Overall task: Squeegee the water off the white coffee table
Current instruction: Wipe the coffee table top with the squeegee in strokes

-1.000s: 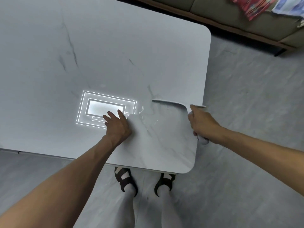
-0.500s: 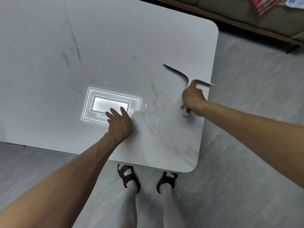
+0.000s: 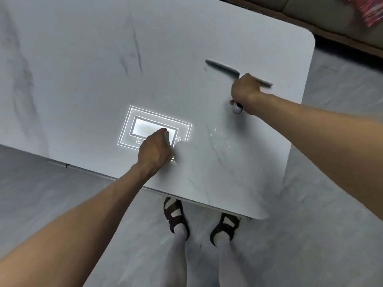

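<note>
The white marble-veined coffee table [image 3: 83,65] fills the upper left of the head view. My right hand [image 3: 246,91] grips the handle of a white squeegee [image 3: 222,68], whose blade lies across the tabletop toward the far right corner. A patch of water drops [image 3: 219,139] glints on the surface below the squeegee, nearer to me. My left hand [image 3: 155,148] rests on the table with fingers together, partly over a bright reflection of a ceiling lamp [image 3: 143,127]; it holds nothing.
The table's near edge [image 3: 207,204] runs just above my two sandalled feet [image 3: 176,216]. Grey floor lies to the right and below. A dark sofa [image 3: 331,13] with a red cloth [image 3: 371,11] stands beyond the far right corner.
My right hand has carried the squeegee from the table's near right edge up and away from me, past the water drops. My left hand stays planted on the table.
</note>
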Action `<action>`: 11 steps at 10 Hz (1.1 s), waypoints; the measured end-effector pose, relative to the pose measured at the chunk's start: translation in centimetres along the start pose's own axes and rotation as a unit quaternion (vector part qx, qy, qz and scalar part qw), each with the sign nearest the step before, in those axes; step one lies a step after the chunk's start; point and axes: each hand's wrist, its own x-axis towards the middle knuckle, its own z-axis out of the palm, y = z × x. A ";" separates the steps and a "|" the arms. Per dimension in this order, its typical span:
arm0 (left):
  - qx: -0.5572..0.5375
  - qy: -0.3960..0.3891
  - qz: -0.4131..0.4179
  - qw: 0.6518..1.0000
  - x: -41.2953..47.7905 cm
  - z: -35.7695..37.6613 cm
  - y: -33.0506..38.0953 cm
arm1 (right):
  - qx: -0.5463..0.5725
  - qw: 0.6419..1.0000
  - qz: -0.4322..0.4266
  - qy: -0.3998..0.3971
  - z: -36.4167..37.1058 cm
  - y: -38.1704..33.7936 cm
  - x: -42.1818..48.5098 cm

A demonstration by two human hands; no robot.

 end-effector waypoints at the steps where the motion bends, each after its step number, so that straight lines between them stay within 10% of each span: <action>1: -0.008 0.035 -0.014 0.999 -0.2 -0.7 -1.7 | 0.087 0.991 -0.022 0.102 2.5 -1.4 -0.8; 6: -0.011 -0.063 -0.042 0.997 -2.0 -0.6 -1.8 | -0.099 0.986 -0.127 -0.048 1.5 10.9 -9.5; 9: -0.019 -0.022 -0.060 0.998 -4.7 -1.1 -1.7 | -0.334 0.852 -0.389 -0.106 7.8 6.2 -5.9; 11: 0.063 -0.113 0.040 0.991 -6.0 1.3 0.8 | -0.317 0.891 -0.308 -0.108 6.3 11.0 -4.3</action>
